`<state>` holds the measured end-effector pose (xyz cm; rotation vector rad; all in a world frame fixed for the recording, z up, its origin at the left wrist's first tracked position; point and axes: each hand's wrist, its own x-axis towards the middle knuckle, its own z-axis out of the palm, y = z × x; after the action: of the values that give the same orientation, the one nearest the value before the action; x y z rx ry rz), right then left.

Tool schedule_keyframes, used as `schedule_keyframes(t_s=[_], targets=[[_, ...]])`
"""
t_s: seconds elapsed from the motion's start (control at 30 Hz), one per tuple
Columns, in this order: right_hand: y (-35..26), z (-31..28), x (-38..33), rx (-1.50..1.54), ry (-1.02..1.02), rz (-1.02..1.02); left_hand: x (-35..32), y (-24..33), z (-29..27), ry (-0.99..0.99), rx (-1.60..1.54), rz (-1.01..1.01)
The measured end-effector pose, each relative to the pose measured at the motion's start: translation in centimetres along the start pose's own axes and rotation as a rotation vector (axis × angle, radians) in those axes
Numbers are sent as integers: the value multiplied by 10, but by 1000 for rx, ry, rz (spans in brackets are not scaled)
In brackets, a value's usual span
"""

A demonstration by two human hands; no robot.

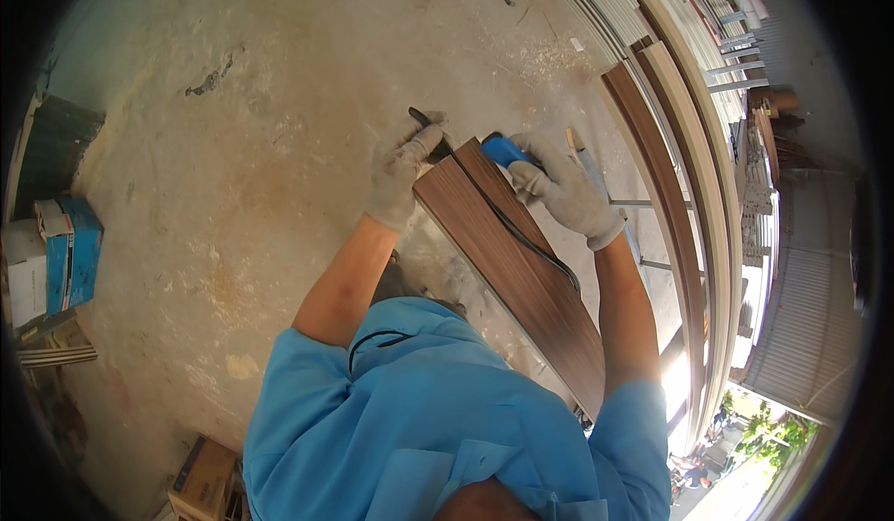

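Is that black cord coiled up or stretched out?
Stretched out: the black cord runs from the left hand over the brown plank, without visible loops.

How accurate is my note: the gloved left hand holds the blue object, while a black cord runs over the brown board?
One thing is wrong, the hand: the head view shows the gloved right hand holding the blue object. The rest stands: a black cord runs over the brown board.

Slanted brown plank; black cable over it.
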<state>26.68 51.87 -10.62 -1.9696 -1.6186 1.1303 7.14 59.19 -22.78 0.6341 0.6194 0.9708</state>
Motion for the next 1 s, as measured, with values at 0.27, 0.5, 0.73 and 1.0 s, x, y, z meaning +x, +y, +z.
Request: schedule_keyframes(t_s=[0.27,0.5,0.73,1.0], targets=[[1,20,19,-643,203,-311,0,-5,-1,55,22,38],[37,16,-34,-562,226,-508,5,-8,2,141,10,55],[63,-10,-159,-702,-5,-214,-3,2,9,164,104,47],[53,-42,-130,-212,215,-61,1,1,4,79,6,50]])
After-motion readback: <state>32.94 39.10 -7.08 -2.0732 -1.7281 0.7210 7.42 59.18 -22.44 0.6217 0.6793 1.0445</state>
